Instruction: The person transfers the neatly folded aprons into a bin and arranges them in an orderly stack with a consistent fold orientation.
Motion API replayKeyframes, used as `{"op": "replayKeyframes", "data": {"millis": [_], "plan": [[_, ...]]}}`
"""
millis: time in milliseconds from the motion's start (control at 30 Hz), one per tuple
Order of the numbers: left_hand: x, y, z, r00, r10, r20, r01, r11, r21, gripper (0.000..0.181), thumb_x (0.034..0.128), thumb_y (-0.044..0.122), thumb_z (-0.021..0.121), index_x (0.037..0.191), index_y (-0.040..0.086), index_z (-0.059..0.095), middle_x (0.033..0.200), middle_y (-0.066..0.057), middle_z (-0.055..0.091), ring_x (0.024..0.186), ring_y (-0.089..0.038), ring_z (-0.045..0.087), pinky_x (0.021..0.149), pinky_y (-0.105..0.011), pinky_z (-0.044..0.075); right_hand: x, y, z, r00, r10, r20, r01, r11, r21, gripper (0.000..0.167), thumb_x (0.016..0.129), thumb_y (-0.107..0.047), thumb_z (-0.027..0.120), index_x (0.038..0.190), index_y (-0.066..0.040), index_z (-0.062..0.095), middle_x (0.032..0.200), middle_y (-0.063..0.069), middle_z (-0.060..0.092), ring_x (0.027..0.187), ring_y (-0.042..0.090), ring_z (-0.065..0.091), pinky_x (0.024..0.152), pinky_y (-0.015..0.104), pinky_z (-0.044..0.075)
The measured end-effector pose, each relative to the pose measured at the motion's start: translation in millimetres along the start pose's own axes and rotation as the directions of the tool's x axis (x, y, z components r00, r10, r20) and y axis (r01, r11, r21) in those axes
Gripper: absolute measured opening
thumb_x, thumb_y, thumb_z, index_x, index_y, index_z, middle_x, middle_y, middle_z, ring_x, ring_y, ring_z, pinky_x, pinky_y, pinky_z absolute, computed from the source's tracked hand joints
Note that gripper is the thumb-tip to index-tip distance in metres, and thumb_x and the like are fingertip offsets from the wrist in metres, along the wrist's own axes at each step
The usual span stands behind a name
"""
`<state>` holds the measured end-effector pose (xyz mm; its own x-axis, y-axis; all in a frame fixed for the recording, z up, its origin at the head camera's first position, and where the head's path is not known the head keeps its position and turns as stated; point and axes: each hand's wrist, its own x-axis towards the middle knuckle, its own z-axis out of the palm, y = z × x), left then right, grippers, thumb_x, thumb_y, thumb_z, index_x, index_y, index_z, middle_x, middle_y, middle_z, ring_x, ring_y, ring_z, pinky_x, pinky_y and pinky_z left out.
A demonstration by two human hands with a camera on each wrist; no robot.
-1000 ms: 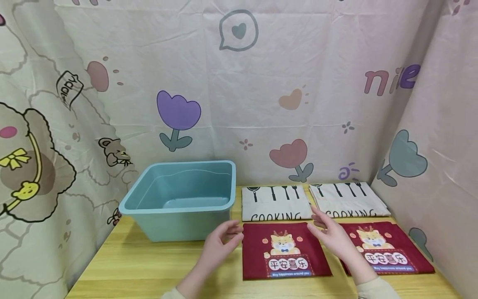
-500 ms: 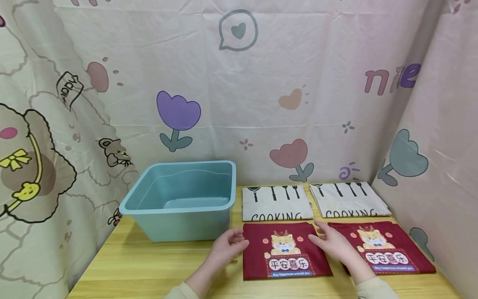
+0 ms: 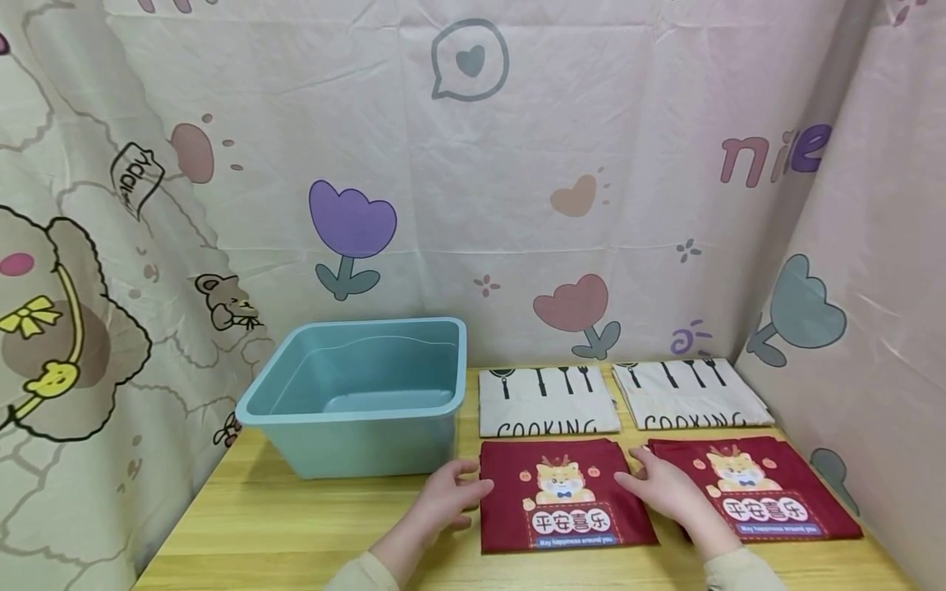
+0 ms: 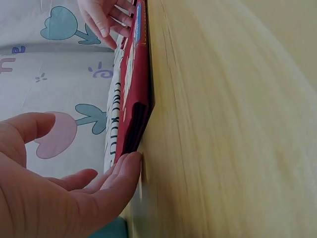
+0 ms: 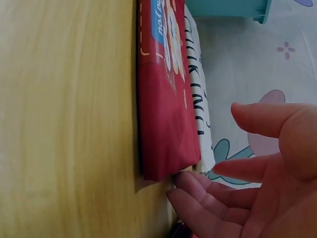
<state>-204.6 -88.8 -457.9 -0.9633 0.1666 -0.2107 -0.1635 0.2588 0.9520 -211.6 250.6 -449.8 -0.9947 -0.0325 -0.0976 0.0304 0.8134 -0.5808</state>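
One folded maroon cloth [image 3: 566,497], cartoon-printed, lies flat between left hand [image 3: 442,499] and right hand [image 3: 668,487], each grip loosely spread.

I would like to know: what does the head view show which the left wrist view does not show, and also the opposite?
Only the head view shows the inside of the blue-green bin and the purple tulip on the curtain.

Only the left wrist view shows the stacked layers at the side edge of the left red cloth, close to the left hand.

Both share the two hands, the right hand included, that red cloth, a white printed cloth, the wooden table, the curtain and at least part of the bin.
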Motion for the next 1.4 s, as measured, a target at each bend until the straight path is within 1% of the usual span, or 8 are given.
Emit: {"op": "replayKeyframes", "data": {"millis": [267,400,500,700,967,1100,1167,1400], "plan": [[1.2,0.3,-1.3,0.999,-0.040,0.011,0.040,0.998,-0.047,0.063,0.0915,0.026,0.071,0.136,-0.011,0.046,0.114,-0.018,0.062,0.094,-0.032,0.066,0.075,-0.046,0.058,1.5,2,1,0.995,0.084,0.053,-0.090,0.988,0.128,0.070,0.093,-0.036,0.068,0.136,0.013,0.045,0.114,0.030,0.061,0.096,0.032,0.061,0.072,0.042,0.057],[1.8,1.5,-1.3,0.999,-0.050,0.011,0.050,0.997,-0.059,0.062,0.0921,0.025,0.071,0.136,-0.010,0.046,0.117,-0.019,0.062,0.096,-0.032,0.067,0.076,-0.045,0.058,2.1,2,3,0.995,0.088,0.050,-0.095,0.980,0.173,0.064,0.093,-0.031,0.067,0.133,0.015,0.047,0.116,0.032,0.059,0.096,0.033,0.062,0.068,0.041,0.058],[2.4,0.8,-0.4,0.999,-0.037,0.008,0.037,0.997,-0.065,0.059,0.0926,0.023,0.070,0.135,-0.012,0.046,0.116,-0.019,0.063,0.095,-0.032,0.067,0.076,-0.044,0.058,2.5,3,4,0.996,0.076,0.037,-0.081,0.980,0.184,0.058,0.094,-0.028,0.067,0.127,0.015,0.050,0.114,0.032,0.059,0.093,0.032,0.062,0.066,0.041,0.058],[3.0,-3.0,3.0,1.000,0.013,-0.016,-0.014,0.997,-0.079,0.052,0.0925,0.017,0.068,0.130,-0.014,0.048,0.111,-0.018,0.062,0.093,-0.031,0.066,0.076,-0.043,0.057,4.6,7,8,0.997,0.077,0.016,-0.079,0.978,0.191,0.048,0.093,-0.026,0.067,0.118,0.013,0.056,0.106,0.024,0.062,0.089,0.027,0.061,0.063,0.038,0.057],[6.8,-5.6,5.1,0.998,-0.051,-0.023,0.046,0.987,-0.155,0.051,0.0945,0.013,0.066,0.134,-0.013,0.045,0.113,-0.019,0.063,0.095,-0.028,0.067,0.074,-0.041,0.059,3.7,8,9,0.996,0.085,-0.006,-0.080,0.962,0.260,0.040,0.094,-0.018,0.066,0.115,0.014,0.056,0.093,0.013,0.062,0.079,0.021,0.058,0.060,0.036,0.055],[9.5,-8.5,5.6,0.999,-0.043,-0.024,0.038,0.984,-0.176,0.053,0.0938,0.010,0.065,0.135,-0.015,0.043,0.114,-0.020,0.062,0.094,-0.028,0.067,0.074,-0.041,0.059,3.2,8,9,0.995,0.102,0.001,-0.097,0.938,0.332,0.038,0.094,-0.013,0.064,0.118,0.015,0.054,0.083,0.009,0.057,0.072,0.019,0.054,0.058,0.035,0.054],[11.2,-10.3,6.4,0.999,-0.034,-0.022,0.029,0.982,-0.186,0.054,0.0928,0.007,0.065,0.135,-0.017,0.042,0.113,-0.021,0.062,0.093,-0.028,0.068,0.075,-0.042,0.059,3.1,8,8,0.994,0.112,0.010,-0.108,0.928,0.356,0.038,0.094,-0.010,0.063,0.119,0.016,0.053,0.082,0.008,0.057,0.070,0.019,0.054,0.058,0.034,0.053],[17.5,-16.9,9.5,0.999,0.033,-0.003,-0.033,0.978,-0.207,0.052,0.0867,-0.007,0.064,0.130,-0.026,0.041,0.107,-0.025,0.064,0.086,-0.028,0.069,0.076,-0.042,0.058,4.5,9,10,0.994,0.111,0.023,-0.111,0.912,0.395,0.038,0.092,-0.003,0.061,0.123,0.016,0.049,0.091,0.011,0.065,0.071,0.019,0.058,0.057,0.034,0.053]]}}
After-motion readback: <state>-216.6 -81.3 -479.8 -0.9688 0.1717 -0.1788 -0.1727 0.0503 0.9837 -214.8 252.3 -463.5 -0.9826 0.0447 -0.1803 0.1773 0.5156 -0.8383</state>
